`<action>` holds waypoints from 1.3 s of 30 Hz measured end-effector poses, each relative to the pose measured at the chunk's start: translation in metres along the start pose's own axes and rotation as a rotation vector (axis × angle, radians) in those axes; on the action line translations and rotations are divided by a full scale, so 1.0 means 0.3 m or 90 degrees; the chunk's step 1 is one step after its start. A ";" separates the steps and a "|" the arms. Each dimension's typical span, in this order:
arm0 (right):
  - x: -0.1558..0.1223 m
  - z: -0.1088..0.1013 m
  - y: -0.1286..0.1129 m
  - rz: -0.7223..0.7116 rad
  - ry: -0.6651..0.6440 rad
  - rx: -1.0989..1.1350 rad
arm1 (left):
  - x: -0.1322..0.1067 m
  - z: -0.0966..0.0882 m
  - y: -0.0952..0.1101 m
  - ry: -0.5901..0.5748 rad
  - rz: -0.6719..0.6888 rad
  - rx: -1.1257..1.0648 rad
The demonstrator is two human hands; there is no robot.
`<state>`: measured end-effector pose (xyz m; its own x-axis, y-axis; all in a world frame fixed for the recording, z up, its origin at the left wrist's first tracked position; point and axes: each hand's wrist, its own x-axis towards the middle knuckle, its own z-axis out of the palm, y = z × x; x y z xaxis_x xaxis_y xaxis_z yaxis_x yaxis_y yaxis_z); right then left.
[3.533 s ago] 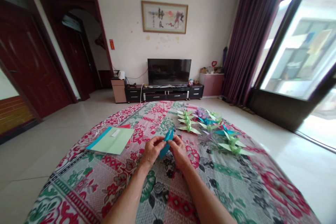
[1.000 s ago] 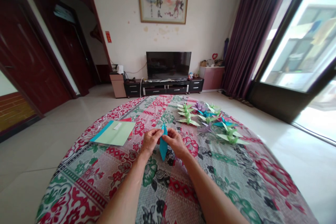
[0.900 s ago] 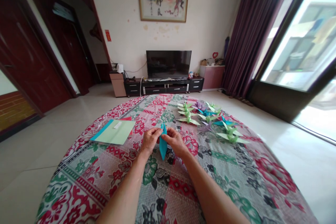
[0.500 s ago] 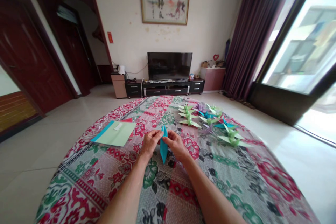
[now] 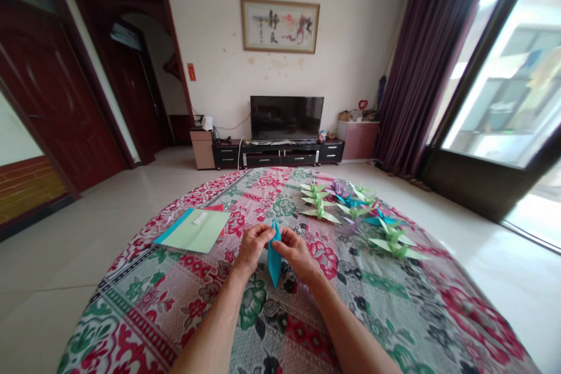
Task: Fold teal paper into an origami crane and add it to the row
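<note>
A narrow piece of folded blue paper (image 5: 274,263) stands on end above the table, its lower end tapering to a point. My left hand (image 5: 255,247) pinches its upper left edge between thumb and fingers. From the other side my right hand (image 5: 297,252) grips the same paper near the top, thumb in front. Part of the upper fold is hidden behind the fingertips. To the right lie several folded paper cranes: light green ones (image 5: 319,210), blue ones (image 5: 383,218) and purple ones (image 5: 339,189).
Left of my hands lies a stack of paper sheets (image 5: 199,236), light green on top, with blue and red edges showing and a small white slip (image 5: 200,219) on it. A flowered cloth (image 5: 184,310) covers the round table. Beyond stands a television (image 5: 287,118) on a low cabinet.
The camera view has tilted up slightly, so everything sits a little lower in the picture. Both hands keep their pinch on the blue paper, with hardly any shift between them.
</note>
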<state>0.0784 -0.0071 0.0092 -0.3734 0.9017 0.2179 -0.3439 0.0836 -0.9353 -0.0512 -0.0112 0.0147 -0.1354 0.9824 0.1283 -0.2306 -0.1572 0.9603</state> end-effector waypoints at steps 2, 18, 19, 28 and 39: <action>0.001 -0.001 0.005 -0.003 0.000 0.002 | 0.001 0.001 0.003 0.002 -0.004 0.007; -0.009 0.020 0.003 -0.002 -0.004 -0.016 | 0.002 -0.001 0.012 0.013 -0.012 -0.035; -0.010 0.021 0.003 0.000 -0.010 -0.014 | 0.003 0.000 0.013 0.018 -0.015 -0.043; -0.002 0.012 0.010 -0.001 0.029 0.010 | -0.004 0.007 0.026 -0.015 -0.052 -0.031; 0.010 -0.013 -0.011 -0.006 0.160 0.056 | -0.033 0.017 0.034 -0.200 -0.074 0.010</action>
<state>0.0818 -0.0028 0.0118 -0.1485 0.9790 0.1399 -0.4232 0.0650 -0.9037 -0.0472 -0.0221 0.0245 0.1949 0.9771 0.0858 -0.2115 -0.0436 0.9764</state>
